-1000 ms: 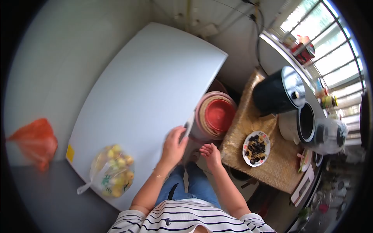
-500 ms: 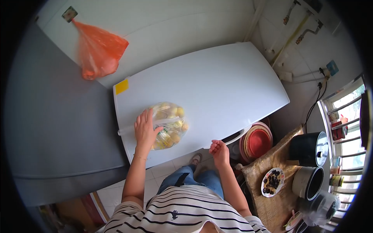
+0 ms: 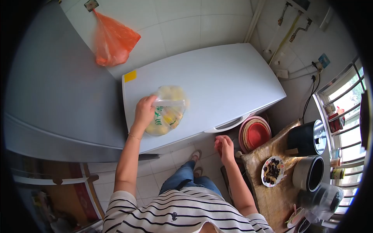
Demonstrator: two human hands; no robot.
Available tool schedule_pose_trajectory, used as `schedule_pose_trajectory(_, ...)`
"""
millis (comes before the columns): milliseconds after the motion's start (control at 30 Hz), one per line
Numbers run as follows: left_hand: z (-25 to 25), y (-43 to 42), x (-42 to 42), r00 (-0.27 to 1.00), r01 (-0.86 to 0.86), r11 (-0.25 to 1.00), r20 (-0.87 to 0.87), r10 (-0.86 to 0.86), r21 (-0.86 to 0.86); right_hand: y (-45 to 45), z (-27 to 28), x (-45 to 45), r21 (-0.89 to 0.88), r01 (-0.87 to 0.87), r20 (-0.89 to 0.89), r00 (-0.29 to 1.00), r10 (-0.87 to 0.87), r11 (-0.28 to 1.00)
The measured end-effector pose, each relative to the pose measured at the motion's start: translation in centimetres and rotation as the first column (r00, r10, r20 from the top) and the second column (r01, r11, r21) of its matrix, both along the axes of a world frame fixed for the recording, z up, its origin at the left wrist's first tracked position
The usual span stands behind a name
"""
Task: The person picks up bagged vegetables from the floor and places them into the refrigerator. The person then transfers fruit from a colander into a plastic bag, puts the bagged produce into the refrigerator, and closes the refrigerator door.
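Note:
A clear plastic bag [image 3: 169,116] with pale yellow, round items and green print lies at the left front of the white freezer lid [image 3: 217,77]. My left hand [image 3: 145,110] is closed on the upper left part of this bag. Off the freezer's front edge, near its curved white handle [image 3: 233,124], my right hand [image 3: 224,147] hangs in the air with its fingers curled. What that hand holds, if anything, cannot be made out.
An orange bag [image 3: 114,40] hangs on the wall. A grey appliance [image 3: 66,85] stands at the left. Stacked basins [image 3: 257,134] sit beside a brown table [image 3: 268,198] bearing a plate of dark food [image 3: 272,171], a dark pot [image 3: 305,139] and a cooker [image 3: 307,173].
The view has turned left. My left hand has gone from the freezer's front edge to the bag and closed on it. My right hand remains in front of the freezer.

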State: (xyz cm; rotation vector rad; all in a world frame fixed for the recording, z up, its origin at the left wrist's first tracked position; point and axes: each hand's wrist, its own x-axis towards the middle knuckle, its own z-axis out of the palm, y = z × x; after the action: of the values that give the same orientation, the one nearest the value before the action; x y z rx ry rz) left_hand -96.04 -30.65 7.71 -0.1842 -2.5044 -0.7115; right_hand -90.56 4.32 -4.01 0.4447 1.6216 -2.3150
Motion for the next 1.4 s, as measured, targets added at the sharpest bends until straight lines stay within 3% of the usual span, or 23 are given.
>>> schedule_pose_trajectory(167,5.2,0.7,7.3,0.999,0.032,0.989,-0.038,-0.027,0.141,-4.3,8.5,1.0,0.167,-0.163,-0.333,0.919,0.212,0.972)
schedule_pose_trajectory(200,6.0,0.7,8.8,0.999,0.045,0.976,-0.017,-0.042,0.212,-5.2,9.7,1.3,0.296,-0.161,-0.412,0.868,0.278,0.942)
schedule_pose_trajectory(267,6.5,0.2,11.6,0.997,0.076,0.945,-0.029,-0.07,0.317,-7.1,13.0,2.4,0.526,-0.11,-0.547,0.715,0.435,0.843)
schedule_pose_trajectory(367,7.8,-0.5,16.5,0.989,0.122,0.881,0.022,-0.149,0.458,-10.6,18.1,4.8,0.657,-0.004,-0.699,0.371,0.611,0.754)
schedule_pose_trajectory(400,8.5,-0.6,18.1,0.983,0.166,0.888,0.003,-0.185,0.429,-12.0,19.5,6.0,0.657,-0.012,-0.7,0.363,0.615,0.754)
schedule_pose_trajectory(467,10.2,-1.3,22.0,0.977,0.171,0.9,0.047,-0.207,0.4,-15.0,21.4,8.7,0.725,-0.025,-0.676,0.164,0.718,0.688)
schedule_pose_trajectory(500,10.8,-2.0,24.0,0.967,0.185,0.91,0.096,-0.235,0.37,-16.6,21.5,10.2,0.725,-0.025,-0.678,0.152,0.719,0.689)
schedule_pose_trajectory(567,11.1,-4.1,28.0,0.971,0.164,0.925,0.111,-0.213,0.342,-20.0,20.9,13.3,0.801,-0.202,-0.566,0.052,0.823,0.563)
schedule_pose_trajectory(700,9.5,-10.1,36.2,0.941,0.19,0.872,0.17,-0.293,0.452,-25.9,18.6,20.0,0.786,-0.148,-0.617,-0.133,0.776,0.6)
schedule_pose_trajectory(733,8.9,-11.9,37.9,0.923,0.167,0.776,0.18,-0.339,0.609,-27.9,19.1,22.6,0.729,-0.18,-0.675,-0.029,0.737,0.66)
schedule_pose_trajectory(800,8.5,-15.0,41.2,0.862,0.075,0.482,0.186,-0.471,0.873,-31.6,18.2,26.5,0.703,-0.205,-0.694,0.008,0.72,0.681)
schedule_pose_trajectory(833,8.6,-16.4,43.0,0.868,0.065,0.473,0.184,-0.46,0.879,-33.3,17.9,28.4,0.683,-0.229,-0.706,0.035,0.707,0.694)
schedule_pose_trajectory(900,9.0,-19.3,46.3,0.866,-0.026,0.199,0.121,-0.485,0.98,-37.0,17.6,31.7,0.674,-0.293,-0.697,0.051,0.715,0.678)
schedule_pose_trajectory(933,8.1,-21.3,47.9,0.868,-0.053,0.146,0.117,-0.483,0.988,-38.7,17.1,33.2,0.65,-0.315,-0.709,0.076,0.701,0.692)
schedule_pose_trajectory(1067,8.4,-27.3,54.6,0.841,-0.115,0.158,0.181,-0.51,0.981,-44.3,16.7,40.1,0.625,-0.344,-0.705,0.138,0.696,0.701)
schedule_pose_trajectory(1233,6.8,-31.3,61.6,0.93,-0.169,0.012,0.164,-0.328,0.986,-49.5,16.9,45.8,0.667,-0.359,-0.675,0.08,0.733,0.653)
schedule_pose_trajectory(1300,6.1,-33.0,64.7,0.952,-0.166,-0.17,0.113,-0.284,0.971,-51.5,17.1,47.8,0.72,-0.331,-0.645,0.007,0.764,0.61)
schedule_pose_trajectory(1400,5.7,-34.4,68.7,0.981,-0.167,-0.234,0.137,-0.139,0.958,-54.3,16.4,50.2,0.759,-0.314,-0.616,-0.066,0.785,0.57)
